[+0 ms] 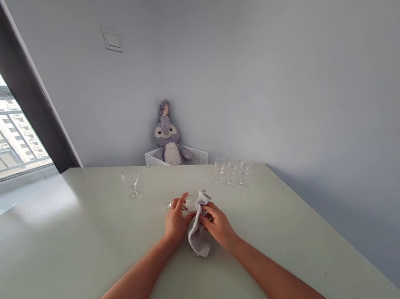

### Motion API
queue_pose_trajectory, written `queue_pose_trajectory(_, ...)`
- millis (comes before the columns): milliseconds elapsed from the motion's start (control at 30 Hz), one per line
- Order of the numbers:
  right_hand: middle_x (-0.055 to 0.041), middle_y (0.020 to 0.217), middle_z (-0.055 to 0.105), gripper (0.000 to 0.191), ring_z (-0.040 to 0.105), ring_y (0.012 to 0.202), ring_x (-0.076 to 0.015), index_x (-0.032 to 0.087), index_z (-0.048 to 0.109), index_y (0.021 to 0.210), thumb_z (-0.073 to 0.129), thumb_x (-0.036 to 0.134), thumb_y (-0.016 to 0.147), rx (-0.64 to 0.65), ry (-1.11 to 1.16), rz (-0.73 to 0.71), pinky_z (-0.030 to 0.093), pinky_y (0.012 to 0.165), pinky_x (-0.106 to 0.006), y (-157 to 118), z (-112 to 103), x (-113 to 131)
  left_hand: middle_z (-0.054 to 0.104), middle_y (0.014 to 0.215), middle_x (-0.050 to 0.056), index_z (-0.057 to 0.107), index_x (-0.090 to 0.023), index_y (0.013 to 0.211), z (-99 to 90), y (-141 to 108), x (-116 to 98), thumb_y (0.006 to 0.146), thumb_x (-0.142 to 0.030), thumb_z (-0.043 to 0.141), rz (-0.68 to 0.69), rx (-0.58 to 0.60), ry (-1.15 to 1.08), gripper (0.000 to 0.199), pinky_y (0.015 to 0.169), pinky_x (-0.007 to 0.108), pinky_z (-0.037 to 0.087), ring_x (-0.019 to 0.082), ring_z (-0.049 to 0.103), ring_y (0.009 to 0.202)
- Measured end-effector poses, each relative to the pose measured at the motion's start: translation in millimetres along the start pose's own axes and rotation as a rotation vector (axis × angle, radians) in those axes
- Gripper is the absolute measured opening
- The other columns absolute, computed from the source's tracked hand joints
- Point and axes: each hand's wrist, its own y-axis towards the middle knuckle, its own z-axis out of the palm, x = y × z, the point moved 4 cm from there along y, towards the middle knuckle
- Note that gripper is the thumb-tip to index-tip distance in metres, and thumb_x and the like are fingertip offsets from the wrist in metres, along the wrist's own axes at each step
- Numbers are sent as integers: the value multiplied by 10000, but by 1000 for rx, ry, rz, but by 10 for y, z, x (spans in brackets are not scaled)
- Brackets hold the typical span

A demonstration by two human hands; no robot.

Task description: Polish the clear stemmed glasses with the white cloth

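Tipped on its side above the table, a clear stemmed glass has its foot toward the left and its bowl toward the right. My left hand is closed around the glass near its stem. In my right hand is a pale grey cloth, bunched at the mouth of the bowl, with its loose end hanging down toward me. The cloth hides the rim and part of the right fingers.
One stemmed glass stands upright at the back left of the pale table. Three more glasses stand close together at the back right. A plush toy sits in a white perforated basket beyond the far edge, by the wall.
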Motion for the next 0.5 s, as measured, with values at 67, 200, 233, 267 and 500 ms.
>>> queue_pose_trajectory(67, -45, 926, 570, 201, 541, 704, -133, 209, 632, 906, 511, 221, 746, -14, -42, -36, 472, 565, -222, 11, -20, 22, 521, 983, -9, 415, -315, 1216, 1, 0, -3, 689, -200, 572, 13, 14, -11, 562, 676, 243, 451, 118, 538, 784)
queue_pose_trajectory(200, -33, 899, 570, 135, 548, 648, -124, 200, 614, 819, 511, 253, 749, -2, -13, -22, 469, 542, -234, 7, -11, 73, 519, 990, -5, 417, -314, 1209, -5, -4, -16, 706, -206, 552, 16, 30, -27, 532, 672, 253, 454, 116, 534, 753)
queue_pose_trajectory(233, -29, 879, 575, 132, 557, 642, -127, 201, 605, 818, 509, 265, 754, 3, 17, -5, 471, 537, -237, 4, -5, 78, 518, 986, -6, 417, -313, 1207, -6, -4, -20, 708, -205, 549, 17, 32, -34, 527, 671, 254, 454, 115, 533, 749)
queue_pose_trajectory(267, -23, 845, 583, 135, 567, 636, -131, 203, 595, 827, 508, 279, 757, 10, 52, 16, 474, 533, -240, 2, 2, 78, 518, 982, -6, 416, -312, 1206, -6, -4, -24, 710, -204, 546, 18, 32, -40, 524, 670, 253, 454, 114, 533, 749)
queue_pose_trajectory(500, 3, 646, 601, 221, 604, 599, -167, 200, 569, 908, 546, 335, 735, 21, 222, 169, 487, 512, -266, -7, 49, 14, 530, 999, 9, 420, -278, 1210, -27, 0, -53, 706, -197, 542, -1, 34, -40, 525, 632, 233, 443, 118, 537, 749)
